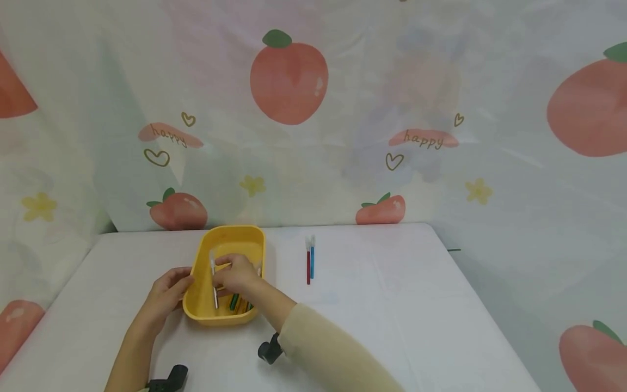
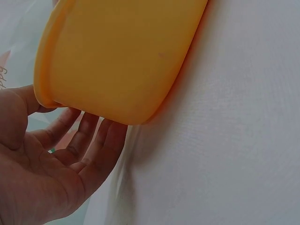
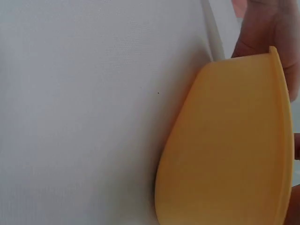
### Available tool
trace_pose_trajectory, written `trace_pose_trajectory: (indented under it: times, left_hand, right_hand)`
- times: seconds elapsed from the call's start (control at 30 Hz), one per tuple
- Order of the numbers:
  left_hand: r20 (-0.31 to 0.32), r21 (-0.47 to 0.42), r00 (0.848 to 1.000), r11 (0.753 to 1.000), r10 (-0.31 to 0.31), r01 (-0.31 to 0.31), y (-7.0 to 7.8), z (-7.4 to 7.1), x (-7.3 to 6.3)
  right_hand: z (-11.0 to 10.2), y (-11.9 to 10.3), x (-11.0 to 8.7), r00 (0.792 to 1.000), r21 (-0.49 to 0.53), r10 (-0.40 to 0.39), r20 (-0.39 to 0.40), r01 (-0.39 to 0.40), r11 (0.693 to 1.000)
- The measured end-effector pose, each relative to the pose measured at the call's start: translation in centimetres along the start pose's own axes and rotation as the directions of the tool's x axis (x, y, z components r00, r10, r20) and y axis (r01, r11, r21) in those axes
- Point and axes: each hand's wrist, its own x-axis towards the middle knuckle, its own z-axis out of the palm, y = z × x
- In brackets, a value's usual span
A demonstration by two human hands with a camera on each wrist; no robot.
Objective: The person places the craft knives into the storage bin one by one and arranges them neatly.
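Note:
A yellow plastic basket (image 1: 201,305) stands on the table. My left hand (image 1: 168,291) holds its left side; the left wrist view shows the thumb at the rim and fingers against the outer wall. My right hand (image 1: 237,275) reaches down inside the basket with bent fingers. A slim white-silver brush (image 1: 215,298) lies lengthwise right at its fingertips; I cannot tell whether they pinch it. Several green and yellowish brushes (image 1: 235,302) lie below the right hand, partly hidden by the wrist. In the right wrist view the basket wall (image 3: 225,140) hides most of that hand.
Right of the basket, a red brush (image 1: 308,267) and a blue brush (image 1: 312,264) lie side by side on the white-covered table (image 1: 392,316). A printed cloth backdrop (image 1: 313,163) rises behind the table. Each wrist carries a black camera mount (image 1: 269,349).

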Motion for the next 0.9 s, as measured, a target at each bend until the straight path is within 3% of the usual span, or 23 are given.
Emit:
trace_pose_trajectory:
  times: [0.2,0.47,0.67,0.9]
  left_hand:
    - [0.005,-0.004,1.000,1.000,0.013,-0.013,-0.1,-0.1,0.1]
    - [0.010,-0.003,1.000,1.000,0.019,-0.019,0.1,0.1,0.1]
    - [0.006,-0.002,1.000,1.000,0.013,-0.013,0.2,0.1,-0.2]
    - [0.002,-0.004,1.000,1.000,0.016,-0.016,0.1,-0.1,-0.3]
  right_hand:
    - [1.2,0.6,0.3,0.999,-0.036,0.027,-0.044,-0.029,0.999]
    - [1.8,1.1,0.7,0.991,-0.179,0.058,-0.117,-0.078,0.981]
    - [2.5,1.5,0.9,0.992,-0.158,0.037,-0.120,-0.056,0.986]
    - [3.4,1.5,0.9,0.991,-0.249,-0.004,-0.133,-0.030,0.968]
